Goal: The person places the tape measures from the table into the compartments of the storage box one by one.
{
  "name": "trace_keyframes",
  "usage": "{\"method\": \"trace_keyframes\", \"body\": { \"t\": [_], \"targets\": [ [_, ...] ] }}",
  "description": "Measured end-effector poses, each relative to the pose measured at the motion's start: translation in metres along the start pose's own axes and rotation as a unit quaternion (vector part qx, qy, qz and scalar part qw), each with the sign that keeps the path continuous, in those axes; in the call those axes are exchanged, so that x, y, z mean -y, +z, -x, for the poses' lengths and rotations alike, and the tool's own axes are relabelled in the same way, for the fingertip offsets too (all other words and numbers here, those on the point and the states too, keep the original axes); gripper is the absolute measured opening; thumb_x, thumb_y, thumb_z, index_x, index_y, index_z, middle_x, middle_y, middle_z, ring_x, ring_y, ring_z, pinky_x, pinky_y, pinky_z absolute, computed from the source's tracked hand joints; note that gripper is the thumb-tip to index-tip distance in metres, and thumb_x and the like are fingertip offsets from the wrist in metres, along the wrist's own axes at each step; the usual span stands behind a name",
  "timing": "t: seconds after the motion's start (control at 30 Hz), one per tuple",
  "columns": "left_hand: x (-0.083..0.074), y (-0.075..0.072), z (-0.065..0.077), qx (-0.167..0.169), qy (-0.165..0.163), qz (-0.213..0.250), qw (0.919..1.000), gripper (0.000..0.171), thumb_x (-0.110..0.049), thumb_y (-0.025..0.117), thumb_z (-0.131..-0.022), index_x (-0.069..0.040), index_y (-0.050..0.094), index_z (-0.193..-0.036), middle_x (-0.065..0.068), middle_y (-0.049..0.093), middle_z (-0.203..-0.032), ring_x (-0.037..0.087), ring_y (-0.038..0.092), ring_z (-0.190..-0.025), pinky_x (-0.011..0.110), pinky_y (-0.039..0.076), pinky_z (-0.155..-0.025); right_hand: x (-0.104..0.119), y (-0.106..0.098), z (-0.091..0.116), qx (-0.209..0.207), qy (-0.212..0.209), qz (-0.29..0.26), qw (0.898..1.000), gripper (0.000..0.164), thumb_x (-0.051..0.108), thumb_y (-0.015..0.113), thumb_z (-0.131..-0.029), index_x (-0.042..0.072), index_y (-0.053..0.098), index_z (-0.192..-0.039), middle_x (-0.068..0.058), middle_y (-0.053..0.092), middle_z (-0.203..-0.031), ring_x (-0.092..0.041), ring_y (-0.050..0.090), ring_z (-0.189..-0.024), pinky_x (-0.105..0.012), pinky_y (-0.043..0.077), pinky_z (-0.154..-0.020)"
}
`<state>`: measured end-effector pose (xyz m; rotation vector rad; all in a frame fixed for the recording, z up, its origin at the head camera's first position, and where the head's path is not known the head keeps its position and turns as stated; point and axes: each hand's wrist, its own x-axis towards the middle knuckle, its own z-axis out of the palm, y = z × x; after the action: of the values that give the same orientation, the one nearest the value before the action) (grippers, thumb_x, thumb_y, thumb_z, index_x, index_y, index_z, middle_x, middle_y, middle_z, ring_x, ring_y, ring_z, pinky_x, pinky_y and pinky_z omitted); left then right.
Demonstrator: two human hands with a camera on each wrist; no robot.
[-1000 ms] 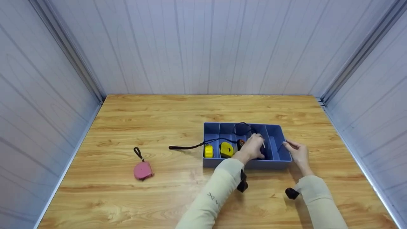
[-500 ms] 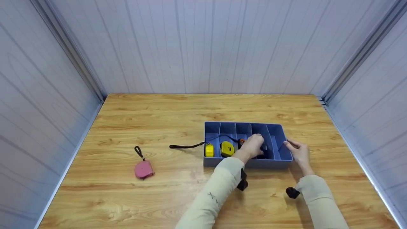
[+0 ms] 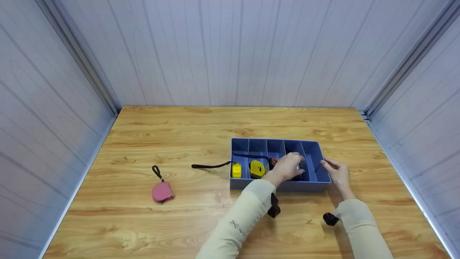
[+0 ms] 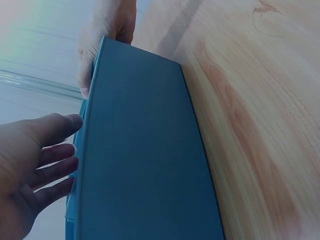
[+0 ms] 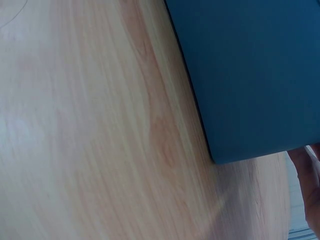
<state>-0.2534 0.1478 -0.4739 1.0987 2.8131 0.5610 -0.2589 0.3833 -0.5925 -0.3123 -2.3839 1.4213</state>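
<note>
A blue divided box (image 3: 280,186) lies on the wooden table. My left hand (image 3: 286,166) reaches into its fourth compartment from the left, over a dark object (image 3: 299,175) mostly hidden beneath it. In the left wrist view the fingers (image 4: 55,172) are loosely extended at the box rim, with nothing seen between them and the thumb. My right hand (image 3: 338,175) pinches the box's right end wall. A yellow tape measure (image 3: 236,170) is in the first compartment, another yellow tape measure (image 3: 256,169) in the second. A black and orange tape measure (image 3: 273,162) sits in the third.
A pink tape measure (image 3: 162,192) with a black loop lies on the table at the left. A black strap (image 3: 210,166) hangs over the box's left wall onto the table. Pale panels (image 3: 230,54) enclose the back and sides.
A thin black loop near the third and fourth compartments has dropped from sight. My left hand has shifted slightly right and its fingers have loosened. The right hand stays at the box end.
</note>
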Motion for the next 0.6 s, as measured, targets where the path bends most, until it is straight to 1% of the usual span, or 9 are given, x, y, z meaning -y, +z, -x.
{"method": "trace_keyframes", "body": {
  "t": [0.17, 0.23, 0.4, 0.6],
  "targets": [
    [-0.003, -0.004, 0.004, 0.001, 0.005, -0.005, 1.0000, 0.035, -0.029, 0.060, -0.084, -0.013, 0.060, -0.116, -0.003, 0.057, -0.111, 0.010, 0.051, -0.105, 0.020, 0.042, -0.085, -0.012, 0.003, -0.006, -0.015, 0.008, 0.021, 1.000, 0.046, 0.042, 0.067, -0.074, 0.009, 0.066, -0.106, -0.010, 0.064, -0.098, 0.004, 0.058, -0.077, -0.010, 0.046, -0.063],
    [-0.004, -0.006, 0.006, 0.004, 0.006, -0.005, 1.0000, 0.036, -0.030, 0.060, -0.084, -0.013, 0.059, -0.116, -0.002, 0.057, -0.112, 0.010, 0.050, -0.105, 0.020, 0.042, -0.085, -0.013, 0.004, -0.007, -0.015, 0.013, 0.013, 1.000, 0.046, 0.041, 0.068, -0.074, 0.009, 0.066, -0.106, -0.011, 0.064, -0.098, 0.003, 0.059, -0.077, -0.011, 0.046, -0.063],
    [-0.007, -0.013, 0.012, 0.014, 0.007, -0.005, 0.9999, 0.039, -0.032, 0.059, -0.085, -0.013, 0.058, -0.119, -0.003, 0.057, -0.114, 0.009, 0.051, -0.105, 0.020, 0.042, -0.085, -0.008, 0.003, -0.004, -0.011, 0.015, -0.008, 1.000, 0.047, 0.040, 0.068, -0.074, 0.006, 0.065, -0.107, -0.013, 0.063, -0.099, 0.003, 0.059, -0.077, -0.011, 0.046, -0.064],
    [-0.008, -0.018, 0.020, 0.010, 0.009, 0.006, 0.9999, 0.038, -0.031, 0.058, -0.085, -0.013, 0.058, -0.118, -0.003, 0.058, -0.113, 0.009, 0.052, -0.103, 0.020, 0.043, -0.084, -0.004, 0.002, -0.002, -0.008, 0.009, -0.014, 1.000, 0.048, 0.040, 0.068, -0.074, 0.004, 0.065, -0.107, -0.010, 0.064, -0.098, 0.005, 0.058, -0.076, -0.011, 0.046, -0.064]
  ]
}}
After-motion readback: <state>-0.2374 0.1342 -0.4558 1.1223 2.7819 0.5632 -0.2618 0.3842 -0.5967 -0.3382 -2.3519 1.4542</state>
